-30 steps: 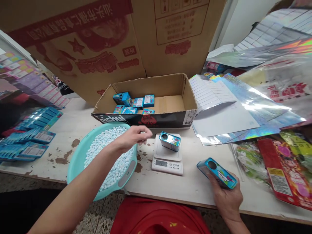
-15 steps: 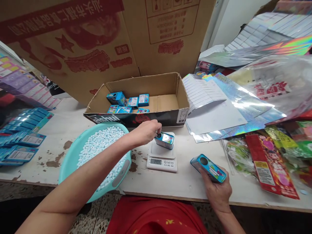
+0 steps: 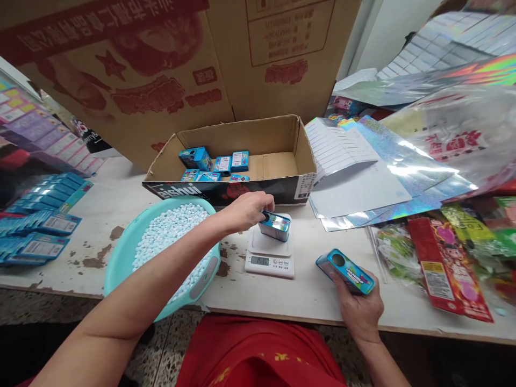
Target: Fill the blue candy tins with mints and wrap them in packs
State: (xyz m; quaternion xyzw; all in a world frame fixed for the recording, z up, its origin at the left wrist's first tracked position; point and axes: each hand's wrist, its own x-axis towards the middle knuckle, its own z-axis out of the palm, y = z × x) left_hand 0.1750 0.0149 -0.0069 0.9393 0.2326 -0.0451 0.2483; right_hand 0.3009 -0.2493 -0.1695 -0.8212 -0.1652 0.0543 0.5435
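Observation:
My left hand (image 3: 249,208) reaches across the basin to a small blue candy tin (image 3: 274,226) on the white digital scale (image 3: 270,266). Its fingertips are pinched together just over the round hole in the tin's top; whatever they hold is hidden. In my right hand (image 3: 360,309) is a second blue candy tin (image 3: 347,271), tilted above the table, with a dark round hole in its top. A turquoise basin (image 3: 115,269) of small pale candies (image 3: 167,231) stands under my left forearm.
Behind the scale, an open cardboard box (image 3: 278,164) holds several blue tins. A large carton (image 3: 169,64) rises behind it. Blue packs (image 3: 44,220) are stacked at left. Shiny sheets (image 3: 363,188) and candy wrappers (image 3: 447,269) lie at right.
My left fingertips have shifted slightly over the tin's hole, and the digits on the scale differ. The right hand keeps its tin in nearly the same place. The whole view has shifted slightly.

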